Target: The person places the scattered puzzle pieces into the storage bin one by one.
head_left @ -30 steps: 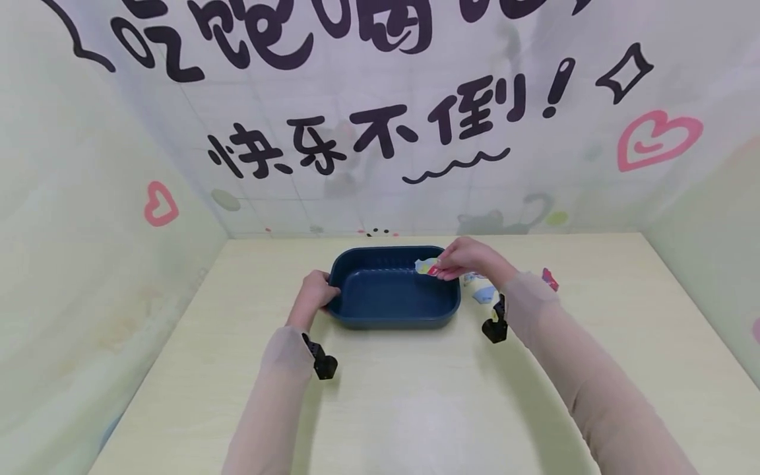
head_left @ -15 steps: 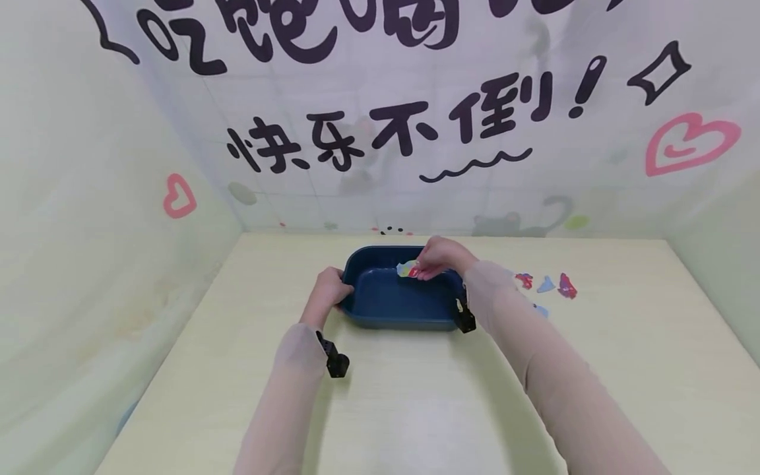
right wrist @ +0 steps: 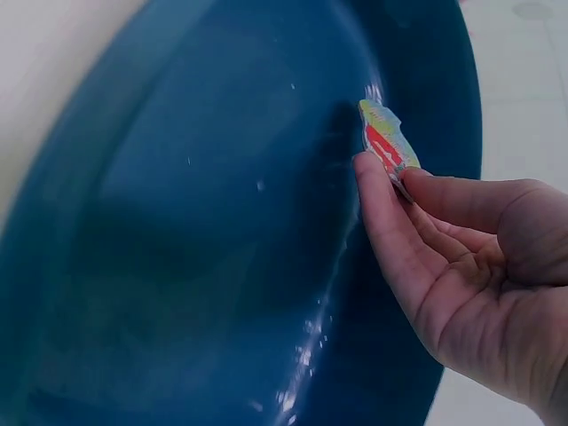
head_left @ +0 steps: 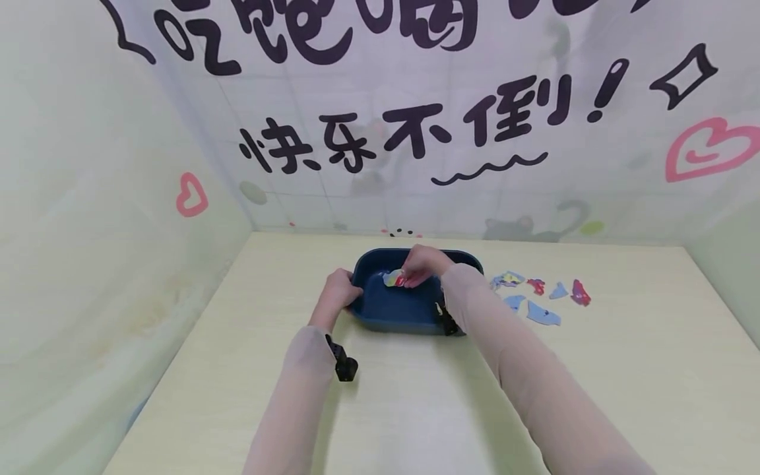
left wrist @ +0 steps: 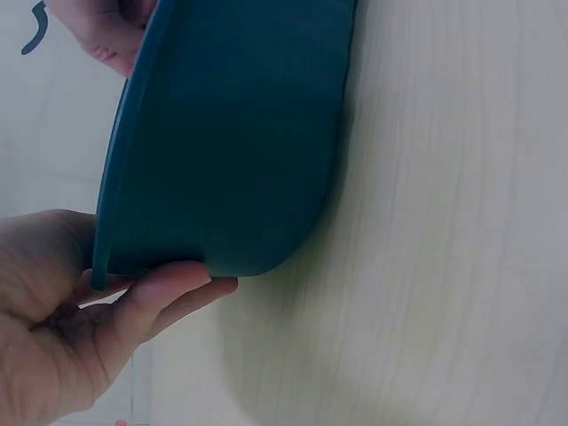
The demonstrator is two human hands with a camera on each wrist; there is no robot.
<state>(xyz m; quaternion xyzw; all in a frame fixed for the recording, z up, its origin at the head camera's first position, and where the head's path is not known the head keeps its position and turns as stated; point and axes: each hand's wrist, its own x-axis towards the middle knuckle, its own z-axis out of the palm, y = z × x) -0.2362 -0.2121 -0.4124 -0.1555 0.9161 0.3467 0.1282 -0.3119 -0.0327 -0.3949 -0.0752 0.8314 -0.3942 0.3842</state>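
My left hand [head_left: 340, 289] grips the left end of a dark blue rectangular basin [head_left: 380, 322], its thumb over the rim and fingers on the outer wall. In the left wrist view, those fingers lie along the basin's side [left wrist: 231, 142]. Over the basin's inside, my right hand [head_left: 423, 265] pinches a small flat puzzle piece [head_left: 392, 278] with an irregular outline. The right wrist view shows the puzzle piece [right wrist: 389, 142] printed yellow-green, light blue and red, between thumb and fingertips, above the basin floor [right wrist: 186, 204]. My right forearm covers part of the basin's right side.
Several loose printed pieces lie right of the basin: a yellow-and-blue piece [head_left: 509, 279], a red piece [head_left: 537, 285], a light blue piece [head_left: 543, 313] and a red-purple piece [head_left: 580, 293]. A printed cloth backdrop [head_left: 380, 198] rises behind the pale wooden table [head_left: 404, 402].
My right hand has carried the puzzle piece leftward from the basin's right rim to over its inside. Loose pieces on the right have come into sight. My left hand keeps its grip.
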